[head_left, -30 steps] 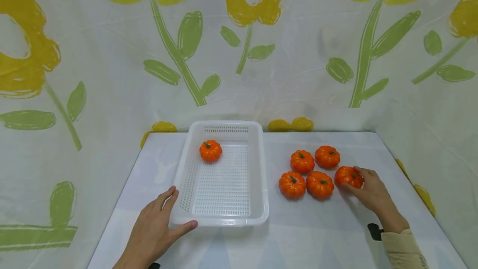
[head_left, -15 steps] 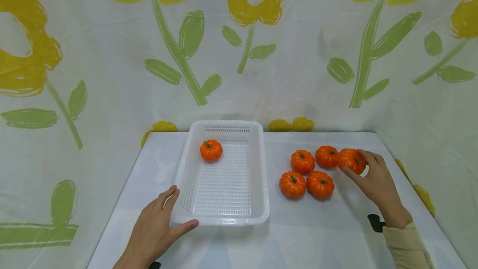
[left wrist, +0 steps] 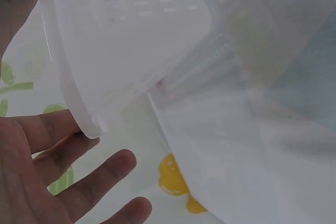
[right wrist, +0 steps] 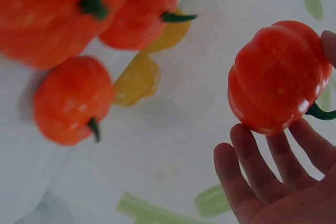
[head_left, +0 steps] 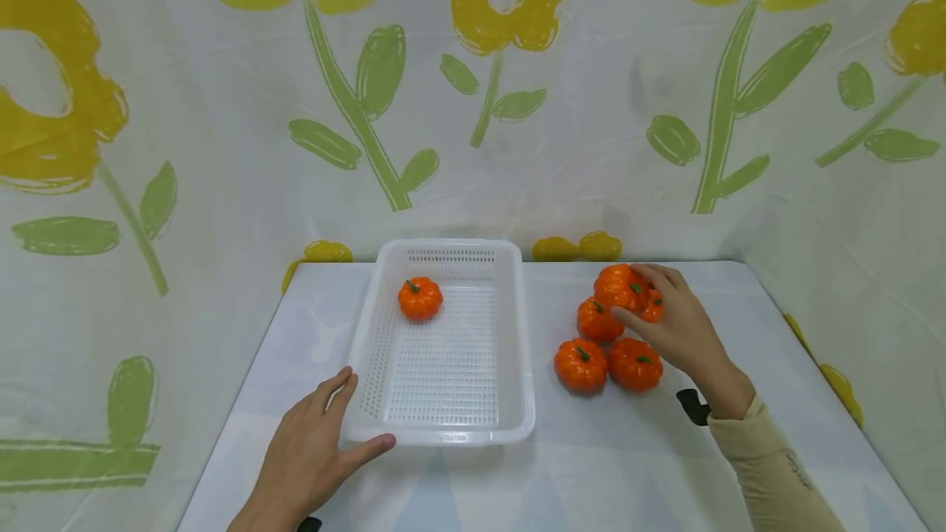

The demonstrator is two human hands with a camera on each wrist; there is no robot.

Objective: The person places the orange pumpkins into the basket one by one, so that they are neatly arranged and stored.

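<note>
Above table (head_left: pixel 606 466), pumpkin (head_left: pixel 616 286) (orange) in right hand (head_left: pixel 680 323), basket (head_left: pixel 473 437) — left hand (head_left: pixel 306 446) touching.

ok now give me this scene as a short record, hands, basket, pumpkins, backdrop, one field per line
left hand: left hand touching the near left corner of the white basket
right hand: right hand holding an orange pumpkin
in basket: one pumpkin, toward the far left
on table: four pumpkins, right of the basket, one partly hidden
backdrop: pale cloth with yellow flowers
</note>
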